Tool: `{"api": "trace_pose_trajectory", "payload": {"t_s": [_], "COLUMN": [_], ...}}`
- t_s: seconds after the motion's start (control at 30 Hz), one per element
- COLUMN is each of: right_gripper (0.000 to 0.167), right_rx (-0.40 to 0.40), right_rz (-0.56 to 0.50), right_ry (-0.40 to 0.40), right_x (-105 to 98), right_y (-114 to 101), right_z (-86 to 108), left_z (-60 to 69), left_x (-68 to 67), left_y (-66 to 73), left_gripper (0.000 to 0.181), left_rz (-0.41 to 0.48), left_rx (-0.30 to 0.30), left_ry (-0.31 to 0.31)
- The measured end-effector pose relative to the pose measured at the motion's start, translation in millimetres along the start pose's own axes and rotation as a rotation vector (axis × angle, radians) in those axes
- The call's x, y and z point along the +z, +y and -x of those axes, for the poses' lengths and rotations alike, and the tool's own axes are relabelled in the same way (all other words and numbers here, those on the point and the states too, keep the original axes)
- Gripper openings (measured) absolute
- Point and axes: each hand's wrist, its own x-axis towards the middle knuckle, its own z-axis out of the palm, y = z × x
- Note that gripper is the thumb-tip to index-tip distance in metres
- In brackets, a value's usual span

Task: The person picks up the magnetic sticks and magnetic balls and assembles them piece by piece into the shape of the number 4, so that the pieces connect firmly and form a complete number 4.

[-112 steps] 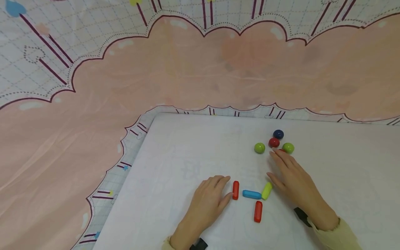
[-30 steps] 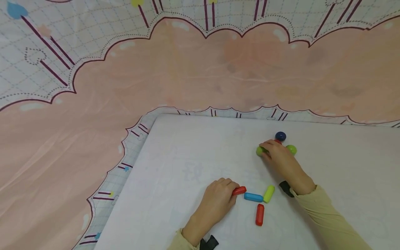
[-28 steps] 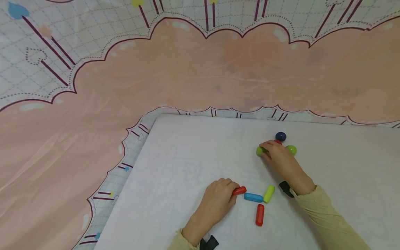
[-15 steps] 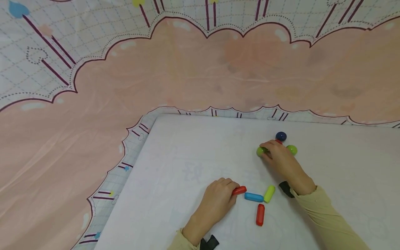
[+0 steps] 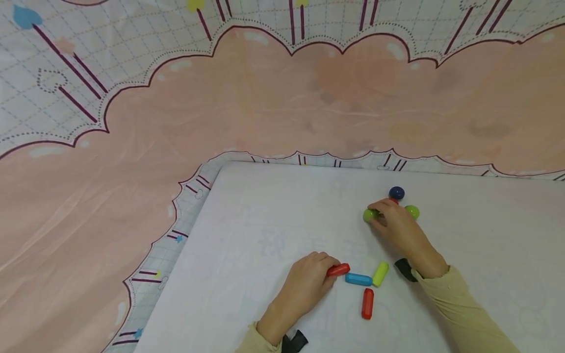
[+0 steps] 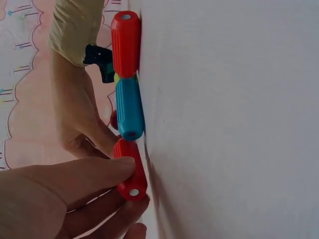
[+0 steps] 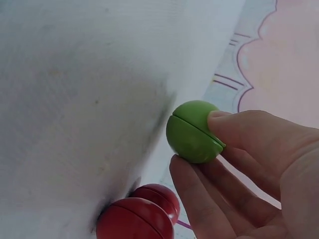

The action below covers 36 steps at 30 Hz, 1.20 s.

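Observation:
My left hand (image 5: 308, 280) pinches a short red ribbed rod (image 6: 130, 181) between thumb and fingers. In the left wrist view the rod's near end has a pale round spot. Its far end meets, or nearly meets, a blue rod (image 5: 358, 279) on the white surface. A yellow-green rod (image 5: 380, 274) lies against the blue one's right end, and a second red rod (image 5: 367, 303) lies just below. Farther back, my right hand (image 5: 399, 228) pinches a green ball (image 7: 194, 132) with a seam round it. Red balls (image 7: 135, 220) sit beside those fingers, mostly hidden in the head view.
Behind the right hand sits a dark blue ball (image 5: 397, 192); another green ball (image 5: 412, 212) lies to its right. The white board (image 5: 247, 211) rests on a peach patterned cloth (image 5: 273, 103). Each wrist wears a black strap device (image 5: 295, 341).
Since the earliest frame, my left hand has gripped the red rod and turned it sideways towards the blue one. My right hand has moved left and taken hold of the green ball.

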Motion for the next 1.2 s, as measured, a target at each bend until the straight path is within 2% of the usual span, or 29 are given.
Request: {"api": "trace_pose_trajectory", "payload": {"t_s": [0.17,0.37,0.53,0.77,1.2], "right_gripper": [0.030,0.028,0.029,0.032,0.034], "right_rx": [-0.001,-0.025,-0.050,-0.034,-0.061], "right_rz": [0.001,-0.001,-0.004,-0.037,-0.123], "right_ry": [0.017,0.060,0.096,0.120,0.122], "right_x": [-3.0,-5.8,-7.5,-10.6,-19.6], "right_y": [-2.0,-2.8,-2.2,-4.2,-13.1], "right_z": [3.0,8.5,13.7,21.3,37.6], "left_z": [-1.2,-3.7,-7.5,-12.7,-19.0], "left_x": [-2.8,-8.7,-14.2,-21.2,-25.6], "left_y": [-2.3,-5.3,-8.1,-13.8,-18.1], "left_gripper": [0.021,0.023,0.023,0.025,0.028], "left_rz": [-0.017,0.009,0.031,0.104,0.214], "left_rx": [-0.012,-0.009,-0.034,-0.063,-0.062], "left_ry": [0.009,0.033,0.030,0.040,0.086]}}
